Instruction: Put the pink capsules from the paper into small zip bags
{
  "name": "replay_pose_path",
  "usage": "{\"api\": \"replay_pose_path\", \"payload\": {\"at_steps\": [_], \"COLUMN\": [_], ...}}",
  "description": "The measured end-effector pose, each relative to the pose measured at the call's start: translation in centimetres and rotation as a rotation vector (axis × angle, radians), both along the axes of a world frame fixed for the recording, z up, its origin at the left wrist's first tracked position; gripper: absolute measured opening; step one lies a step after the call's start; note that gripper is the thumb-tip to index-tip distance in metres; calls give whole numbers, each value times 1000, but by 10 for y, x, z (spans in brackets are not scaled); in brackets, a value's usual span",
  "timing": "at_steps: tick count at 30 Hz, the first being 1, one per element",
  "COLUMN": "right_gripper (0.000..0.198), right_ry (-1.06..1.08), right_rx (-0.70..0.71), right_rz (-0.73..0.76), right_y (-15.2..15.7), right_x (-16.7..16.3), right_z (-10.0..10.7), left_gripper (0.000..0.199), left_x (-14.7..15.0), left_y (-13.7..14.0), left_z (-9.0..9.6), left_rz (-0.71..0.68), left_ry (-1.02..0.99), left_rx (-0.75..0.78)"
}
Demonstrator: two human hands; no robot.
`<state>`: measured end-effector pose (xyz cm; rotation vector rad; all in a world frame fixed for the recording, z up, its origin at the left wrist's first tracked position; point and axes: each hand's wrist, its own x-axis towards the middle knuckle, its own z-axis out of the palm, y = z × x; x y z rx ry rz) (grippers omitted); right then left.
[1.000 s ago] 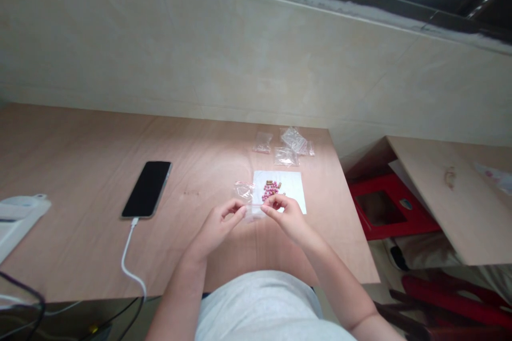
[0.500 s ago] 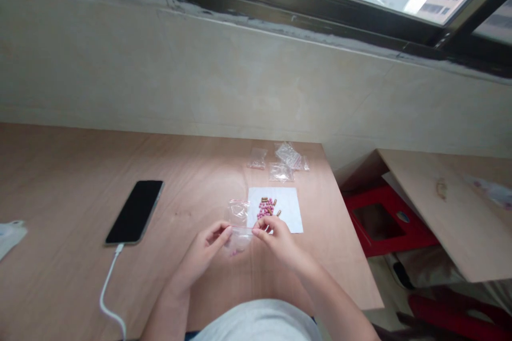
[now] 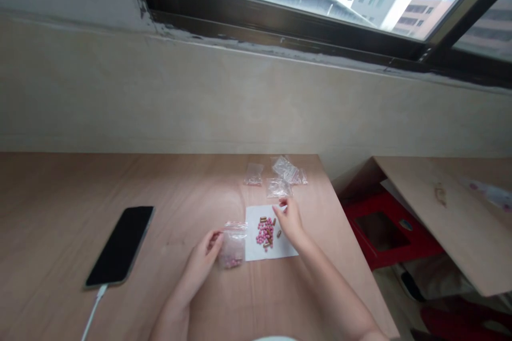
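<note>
My left hand [image 3: 205, 253] pinches the left edge of a small clear zip-lock bag [image 3: 232, 248], which has pink pills gathered at its bottom. Just right of this bag lies a white sheet of paper [image 3: 288, 249]. A heap of pink pills [image 3: 264, 232] sits on the paper, with several brown-gold capsules [image 3: 279, 234] in and around it. Over the paper's upper right corner is my right hand [image 3: 291, 221], thumb and fingers apart with nothing seen between them. Its fingertips are close to a flat clear bag [image 3: 279, 187] beyond the paper.
More clear bags [image 3: 286, 169] lie by the table's far edge, one apart on the left [image 3: 254, 174]. A black phone [image 3: 120, 246] with a white cable [image 3: 95, 309] is at left. Right of the table's edge stand a red box [image 3: 392, 234] and another wooden surface [image 3: 460, 213].
My right hand has let go of the zip-lock bag and moved up and right over the paper. My left hand still holds the bag, now hanging lower with its pills showing. The view has tilted up.
</note>
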<state>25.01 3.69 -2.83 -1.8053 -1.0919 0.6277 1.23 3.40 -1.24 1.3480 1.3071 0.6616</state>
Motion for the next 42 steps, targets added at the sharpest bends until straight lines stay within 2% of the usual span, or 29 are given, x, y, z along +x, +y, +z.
{"api": "replay_pose_path", "payload": {"at_steps": [2, 4, 8, 13, 18, 21, 23, 26, 29, 33, 37, 40, 42], "right_gripper": [20, 16, 8, 14, 25, 26, 26, 24, 25, 27, 25, 24, 23], "right_ry": [-117, -126, -57, 101, 316, 600, 709, 743, 687, 581, 617, 648, 580], "right_rx": [35, 9, -21, -52, -60, -28, -20, -82, -132, -140, -152, -166, -158], "right_rz": [-203, -261, -186, -136, -115, -46, 16, 150, 353, 487, 557, 520, 407], "right_y": [21, 37, 45, 27, -10, -35, -51, -72, -90, -104, -106, -105, -105], "right_x": [22, 39, 52, 51, 43, 34, 23, -4, -33, -53, -55, -56, -57], "right_z": [-6, -12, -22, -20, 1, 26, 44, 64, 69, 66, 66, 62, 58], "left_gripper": [41, 46, 43, 38, 31, 27, 23, 20, 22, 27, 28, 28, 26], "left_x": [-2, -7, -18, -19, -10, -1, 8, 26, 43, 48, 42, 40, 40], "left_y": [4, 3, -4, -11, -15, -21, -27, -41, -53, -59, -60, -61, -61], "left_z": [-9, -15, -18, -1, 24, 43, 58, 78, 88, 81, 69, 64, 61], "left_rz": [79, 123, 118, 105, 29, -50, -112, -286, -411, -438, -433, -410, -363], "left_ry": [44, 73, 73, 59, 22, 36, 42, -20, -78, -89, -192, -190, -126], "left_rx": [35, 54, 32, 33, 54, 96, 103, 81, -1, -66, -139, -127, -72]}}
